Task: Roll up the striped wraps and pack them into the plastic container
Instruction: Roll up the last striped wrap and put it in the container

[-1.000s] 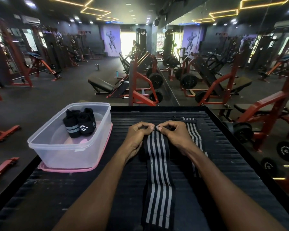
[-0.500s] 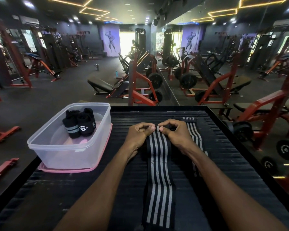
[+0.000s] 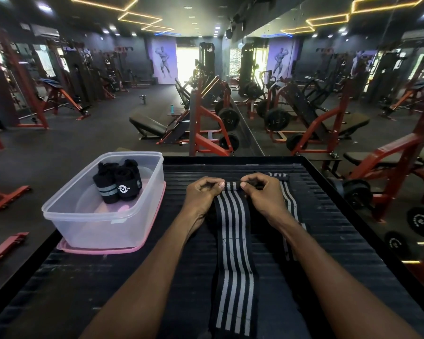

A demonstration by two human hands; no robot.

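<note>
Dim gym; bright doorway point(image 3: 187, 63) glare, glowing ceiling light strips point(image 3: 142, 20), wide-angle bending at edges.

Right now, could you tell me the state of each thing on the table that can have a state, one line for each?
Plastic container: open, standing on its pink lid.
Rolled wraps: two, upright inside the container.
Striped wrap: flat, far end just rolled.
Second striped wrap: unrolled, flat.
Left hand: pinches the roll.
Right hand: pinches the roll.
</note>
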